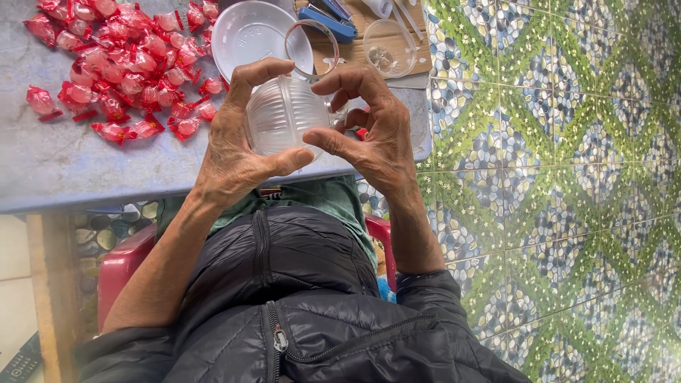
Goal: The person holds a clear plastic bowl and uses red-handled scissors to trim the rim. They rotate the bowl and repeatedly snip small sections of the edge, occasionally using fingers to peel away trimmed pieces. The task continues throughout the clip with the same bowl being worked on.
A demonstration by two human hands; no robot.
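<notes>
Both hands hold a clear ribbed plastic cup (284, 117) over the near edge of a grey table (64, 167). My left hand (230, 152) wraps its left side, with the thumb under it and the forefinger curled over the top. My right hand (376, 131) grips its right side with thumb and fingers. Behind the cup lies a clear ring-shaped lid (312, 48). A heap of red-wrapped candies (124, 60) lies on the table to the left.
A white round plastic lid (248, 35) lies behind the hands. On a brown board sit a blue stapler (328, 21) and a clear lid (389, 48). I sit on a red plastic chair (124, 259). A green pebble-patterned tiled floor (560, 177) lies to the right.
</notes>
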